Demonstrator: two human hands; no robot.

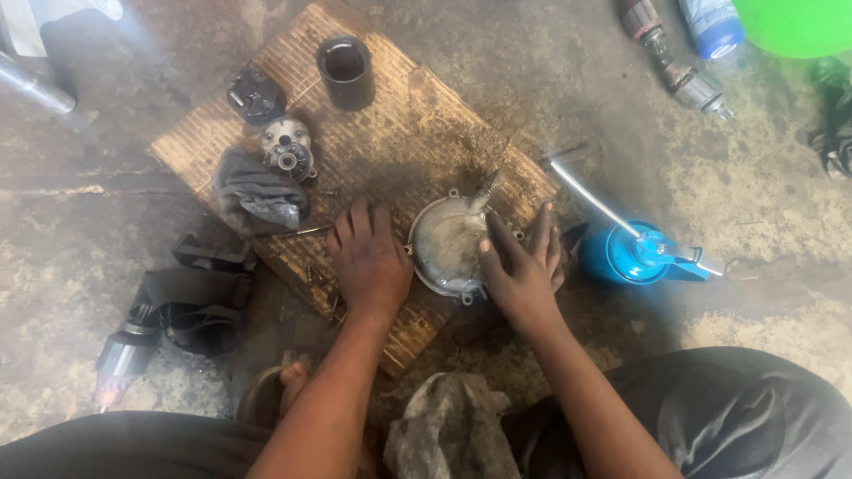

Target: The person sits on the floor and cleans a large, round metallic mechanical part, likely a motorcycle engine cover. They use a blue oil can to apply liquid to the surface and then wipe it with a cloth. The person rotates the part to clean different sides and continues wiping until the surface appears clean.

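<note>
The right hand [524, 262] grips the round, dull metal cover [446, 244], hiding its edge. Beside it, the left hand [368, 262] lies flat and released on the rough wooden board [399, 133], covering small screws.

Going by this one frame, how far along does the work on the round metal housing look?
Done: a black cylinder, black cap and small geared part lie apart on the wooden board. In hand: right hand grips the round housing; left hand rests flat beside it. Left: cannot tell.
</note>
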